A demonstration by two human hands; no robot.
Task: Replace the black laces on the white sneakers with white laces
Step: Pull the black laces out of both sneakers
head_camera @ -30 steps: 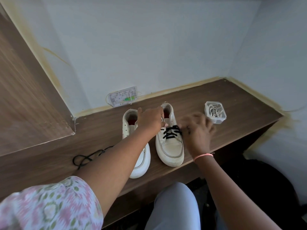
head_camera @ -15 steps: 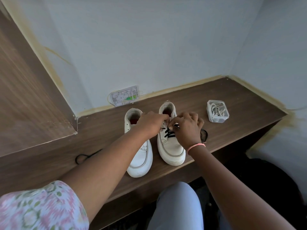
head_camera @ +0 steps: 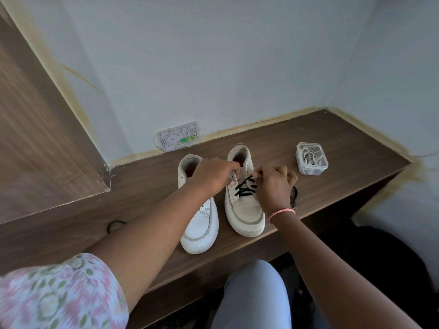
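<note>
Head view: my right hand [head_camera: 275, 184] is pinching the black lace [head_camera: 245, 187] at the upper eyelets of the right sneaker [head_camera: 244, 210], working it loose, while my left hand [head_camera: 215, 176] is gripping the collar's left side to steady the shoe. The left sneaker [head_camera: 202, 224], already unlaced, is sitting just beside it near the bench's [head_camera: 332, 138] front edge. The white laces are waiting in a clear box [head_camera: 311, 158] toward the right rear corner; a pulled black lace [head_camera: 114, 225] is lying leftward.
</note>
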